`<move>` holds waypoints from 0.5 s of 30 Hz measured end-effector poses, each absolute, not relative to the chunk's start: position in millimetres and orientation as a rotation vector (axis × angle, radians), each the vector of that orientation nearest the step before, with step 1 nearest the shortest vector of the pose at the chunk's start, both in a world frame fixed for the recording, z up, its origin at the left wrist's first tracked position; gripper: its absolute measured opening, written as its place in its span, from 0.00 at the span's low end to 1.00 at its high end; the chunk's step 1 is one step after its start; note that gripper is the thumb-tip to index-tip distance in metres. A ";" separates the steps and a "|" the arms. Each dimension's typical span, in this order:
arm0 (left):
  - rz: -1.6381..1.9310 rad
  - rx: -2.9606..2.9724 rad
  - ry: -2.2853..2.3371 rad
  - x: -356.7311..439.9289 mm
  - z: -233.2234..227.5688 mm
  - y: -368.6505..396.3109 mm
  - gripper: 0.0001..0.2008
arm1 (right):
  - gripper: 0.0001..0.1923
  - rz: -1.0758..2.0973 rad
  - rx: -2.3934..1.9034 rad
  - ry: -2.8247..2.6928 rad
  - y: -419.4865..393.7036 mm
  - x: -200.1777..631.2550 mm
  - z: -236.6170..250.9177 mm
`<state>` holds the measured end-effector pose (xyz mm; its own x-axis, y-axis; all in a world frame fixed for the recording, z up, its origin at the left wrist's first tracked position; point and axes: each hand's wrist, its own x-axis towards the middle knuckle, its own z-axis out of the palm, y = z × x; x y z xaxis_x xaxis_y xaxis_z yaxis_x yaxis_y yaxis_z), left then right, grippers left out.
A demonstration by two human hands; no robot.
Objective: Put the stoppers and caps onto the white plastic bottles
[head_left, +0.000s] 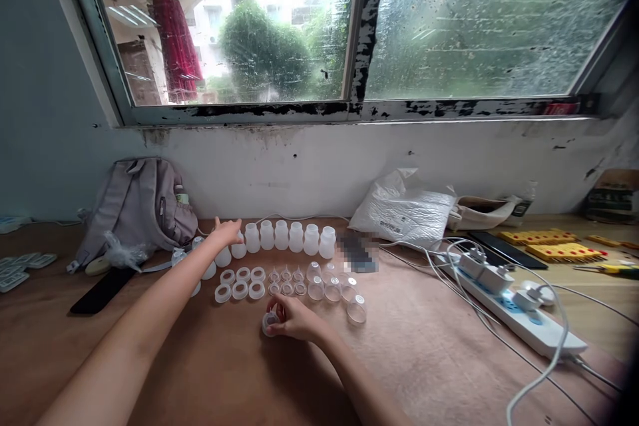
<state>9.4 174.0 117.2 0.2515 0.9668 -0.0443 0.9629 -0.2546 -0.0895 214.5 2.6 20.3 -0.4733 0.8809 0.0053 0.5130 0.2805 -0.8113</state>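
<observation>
Head view: on a brown desk, the right hand's fingers pinch a round translucent piece near centre, before plastic rings and clear domes. Farther left, the left hand meets curving frosted bottles; its grip is unclear.

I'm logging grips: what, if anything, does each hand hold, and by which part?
Right hand: a translucent round piece, by its rim. Left hand: at the white bottles; whether it holds one cannot be told.
</observation>
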 end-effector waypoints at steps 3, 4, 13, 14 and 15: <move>0.124 -2.451 -1.870 10.2 117.3 171.9 0.19 | 0.16 1.073 -1.258 -2.099 2.7 214.4 19.8; 0.125 -2.449 -1.866 10.5 117.3 171.8 0.18 | 0.16 1.070 -1.260 -2.101 2.9 214.4 19.5; 0.091 -2.417 -1.798 16.1 115.8 176.3 0.23 | 0.14 1.053 -1.264 -2.096 3.0 213.1 18.2; 0.054 -2.409 -1.774 16.9 118.0 173.7 0.24 | 0.13 1.050 -1.261 -2.089 2.5 212.9 18.7; 0.007 -2.398 -1.747 17.7 120.6 169.6 0.25 | 0.12 1.043 -1.253 -2.076 2.1 212.7 19.3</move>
